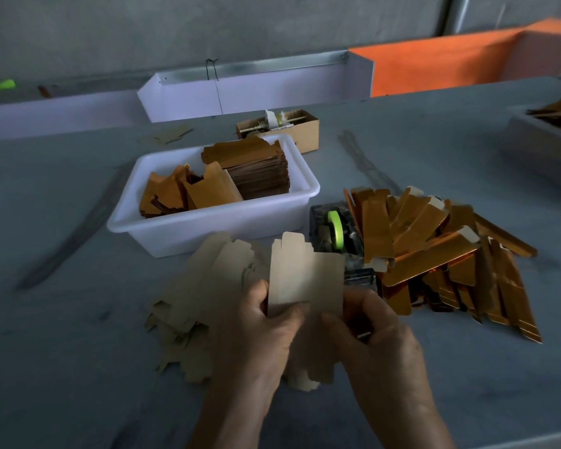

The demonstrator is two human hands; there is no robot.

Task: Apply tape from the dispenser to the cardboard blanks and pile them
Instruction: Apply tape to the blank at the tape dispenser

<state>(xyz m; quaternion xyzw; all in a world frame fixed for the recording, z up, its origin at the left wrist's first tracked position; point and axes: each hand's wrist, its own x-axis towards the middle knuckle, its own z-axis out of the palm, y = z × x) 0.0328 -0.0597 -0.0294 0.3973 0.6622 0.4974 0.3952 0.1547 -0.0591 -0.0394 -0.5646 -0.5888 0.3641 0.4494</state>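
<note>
Hands [318, 332] pinching cardboard blank [305, 280] (hides dispenser [336, 231] front), white tub [208, 228] behind, folded pile [434, 251] rt.

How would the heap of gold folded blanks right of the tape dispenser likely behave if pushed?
The heap of gold folded blanks lies loose and crisscrossed, so it would probably scatter, not move together. The faces look glossy, so pieces likely slide easily. Thin card suggests they are light.
</note>
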